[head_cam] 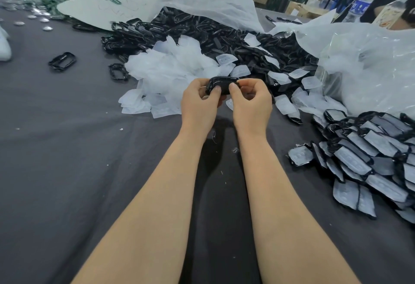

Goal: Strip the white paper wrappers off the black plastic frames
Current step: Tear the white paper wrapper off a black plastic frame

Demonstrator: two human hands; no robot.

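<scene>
A black plastic frame (221,86) is held above the dark counter (67,149), pinched at its ends by the left hand (199,104) and right hand (251,104). Discarded white wrappers (166,74) are heaped just behind — wrapped frames (368,160) are stacked to the right.

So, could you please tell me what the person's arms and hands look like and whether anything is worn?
The left hand and right hand are bare, with no gloves, rings or watch in view. Both forearms are uncovered down to the picture's edge, so no sleeve shows. Visible nails look short.
</scene>
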